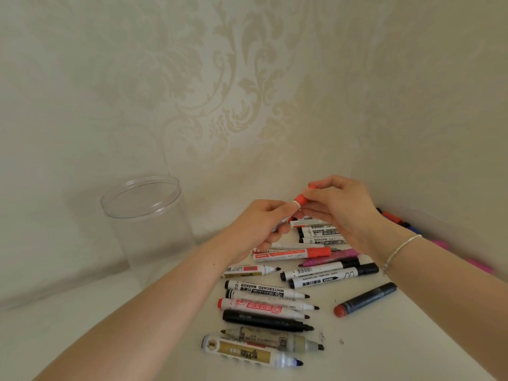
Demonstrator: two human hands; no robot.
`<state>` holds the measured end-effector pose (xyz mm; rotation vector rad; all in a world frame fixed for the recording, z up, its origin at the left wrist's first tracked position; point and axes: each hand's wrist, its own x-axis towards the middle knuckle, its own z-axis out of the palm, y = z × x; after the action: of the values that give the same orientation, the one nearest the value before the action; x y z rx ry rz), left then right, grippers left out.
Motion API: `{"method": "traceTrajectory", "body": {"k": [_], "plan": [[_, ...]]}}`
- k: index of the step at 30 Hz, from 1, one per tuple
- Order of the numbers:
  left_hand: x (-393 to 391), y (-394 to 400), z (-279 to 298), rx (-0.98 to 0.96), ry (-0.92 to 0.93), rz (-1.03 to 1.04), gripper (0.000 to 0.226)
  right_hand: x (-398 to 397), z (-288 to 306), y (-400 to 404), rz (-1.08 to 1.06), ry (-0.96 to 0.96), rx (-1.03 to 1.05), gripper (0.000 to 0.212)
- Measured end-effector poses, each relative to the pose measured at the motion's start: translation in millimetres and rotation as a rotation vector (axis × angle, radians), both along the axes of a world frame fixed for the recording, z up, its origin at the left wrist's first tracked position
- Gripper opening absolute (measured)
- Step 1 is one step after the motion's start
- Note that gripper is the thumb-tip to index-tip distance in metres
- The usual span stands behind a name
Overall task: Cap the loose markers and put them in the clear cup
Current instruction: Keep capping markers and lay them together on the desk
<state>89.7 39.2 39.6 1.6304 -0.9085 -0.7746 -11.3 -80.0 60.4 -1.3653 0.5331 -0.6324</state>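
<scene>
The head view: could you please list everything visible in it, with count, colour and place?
clear cup: one, transparent, upright at left, nothing visible inside.
held marker: one, white barrel, red cap, raised between both hands.
loose markers: more than a dozen, mostly white or black barrels, lying on the surface below the hands; several uncapped.
capped red marker: one, white with red cap, mid-pile.
dark marker: one, red end, lying apart at right.
far markers: a few, red, blue, pink, blurred along the right wall.
surface: white.
wallpaper: cream, patterned.
bracelet: one, silver, right wrist.
left hand: grips the barrel.
right hand: fingers pinch the cap.
</scene>
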Motion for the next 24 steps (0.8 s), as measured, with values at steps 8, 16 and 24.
{"method": "traceTrajectory", "body": {"k": [8, 16, 24], "plan": [[1.7, -15.0, 5.5, 0.155, -0.363, -0.022, 0.025, -5.4, 2.3, -27.2, 0.111, 0.179, -0.066, 0.009], [12.1, -11.3, -10.3, 0.275, -0.716, 0.032, 0.038, -23.3, -6.2, -66.2, 0.051, 0.346, -0.263, 0.018], [8.2, -14.9, -23.3, 0.479, -1.124, -0.195, 0.026, -8.5, -41.7, -96.6, -0.173, 0.349, -0.434, 0.024]]}}
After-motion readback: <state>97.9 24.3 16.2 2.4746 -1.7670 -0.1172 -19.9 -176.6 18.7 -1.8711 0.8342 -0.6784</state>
